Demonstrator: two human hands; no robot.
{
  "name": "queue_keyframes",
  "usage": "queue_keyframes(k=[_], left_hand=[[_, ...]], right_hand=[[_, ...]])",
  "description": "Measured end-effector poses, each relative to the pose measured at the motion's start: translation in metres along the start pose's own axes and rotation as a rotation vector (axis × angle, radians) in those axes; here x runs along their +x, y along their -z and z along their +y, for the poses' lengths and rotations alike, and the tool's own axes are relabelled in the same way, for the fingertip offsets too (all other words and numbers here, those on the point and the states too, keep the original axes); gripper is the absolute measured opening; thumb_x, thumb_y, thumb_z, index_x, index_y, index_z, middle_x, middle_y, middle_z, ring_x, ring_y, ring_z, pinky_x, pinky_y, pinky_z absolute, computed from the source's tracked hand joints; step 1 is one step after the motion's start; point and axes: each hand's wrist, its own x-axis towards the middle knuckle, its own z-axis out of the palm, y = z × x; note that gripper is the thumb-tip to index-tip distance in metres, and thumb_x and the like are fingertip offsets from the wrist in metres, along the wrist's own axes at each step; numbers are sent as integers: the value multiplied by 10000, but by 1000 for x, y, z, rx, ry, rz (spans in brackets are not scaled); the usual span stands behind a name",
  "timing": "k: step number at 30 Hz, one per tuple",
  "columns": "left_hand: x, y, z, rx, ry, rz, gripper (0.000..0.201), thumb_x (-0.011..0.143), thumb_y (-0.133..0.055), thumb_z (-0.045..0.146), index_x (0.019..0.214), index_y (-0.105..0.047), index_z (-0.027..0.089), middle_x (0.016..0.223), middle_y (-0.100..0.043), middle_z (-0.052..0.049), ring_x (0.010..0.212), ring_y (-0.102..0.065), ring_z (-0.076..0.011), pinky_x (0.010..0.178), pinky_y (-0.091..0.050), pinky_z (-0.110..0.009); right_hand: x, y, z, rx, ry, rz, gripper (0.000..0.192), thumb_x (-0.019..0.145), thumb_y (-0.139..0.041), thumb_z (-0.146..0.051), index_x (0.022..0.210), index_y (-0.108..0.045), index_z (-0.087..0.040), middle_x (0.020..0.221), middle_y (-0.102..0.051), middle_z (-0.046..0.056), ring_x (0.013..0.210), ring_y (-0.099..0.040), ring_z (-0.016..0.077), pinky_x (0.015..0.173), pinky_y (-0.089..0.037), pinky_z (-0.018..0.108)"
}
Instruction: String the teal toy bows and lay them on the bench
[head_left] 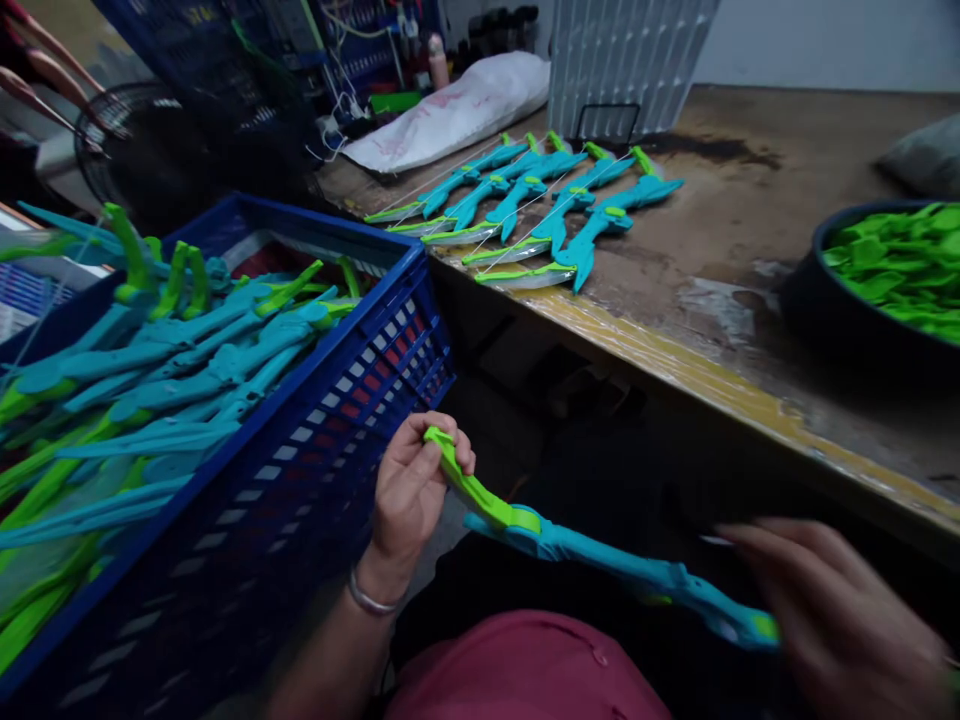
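A teal-and-green toy bow (600,560) is held over the lap, its green tip pinched by the left hand (409,490). The blurred right hand (840,610) is seen at the other end, grip unclear; slippage could be risked.

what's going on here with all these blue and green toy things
A person is holding a teal and green toy bow over their lap. The left hand pinches its green tip, while the right hand, blurred, is at the other end. A blue crate on their left is piled with similar bows. A row of strung bows lies on the worn table, beside a dark bowl of green parts.
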Motion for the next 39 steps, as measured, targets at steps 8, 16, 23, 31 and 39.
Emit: queue_keyframes(k=[8,16,23,31,39], left_hand=[[-16,-20,0,-5,-141,-13,229,973,-589,366,902,-686,171,818,-522,-24,737,-549,-147,725,-456,-296],[-25,-16,8,-169,-95,-27,276,928,-576,433,803,-490,203,700,-400,14,647,-395,-140,688,-404,-290],[-23,-13,2,-196,-81,-83,320,924,-537,457,776,-395,211,697,-366,17,660,-361,-150,718,-394,-320],[-25,-9,3,-197,-70,-88,333,928,-530,469,779,-378,214,739,-392,6,666,-339,-148,779,-431,-349],[-17,-5,9,-179,54,-138,309,931,-592,496,861,-514,206,803,-461,-22,766,-444,-177,718,-412,-310]], right_hand=[[87,-73,-135,692,153,-107,178,998,-510,-106,895,-632,-184,831,-607,20,722,-597,116,638,-487,204],[74,-100,-154,567,334,-223,217,1031,-367,-114,927,-549,-167,839,-537,41,675,-509,128,578,-449,225],[71,-107,-156,498,380,-207,279,1080,-329,-160,893,-536,-172,819,-539,39,702,-507,135,599,-435,236],[72,-105,-155,417,442,-228,266,1077,-362,-124,953,-597,-135,888,-591,58,736,-546,123,616,-456,215],[84,-97,-149,391,502,-274,226,1055,-428,-115,1058,-650,-74,890,-607,80,737,-586,133,659,-528,222]])
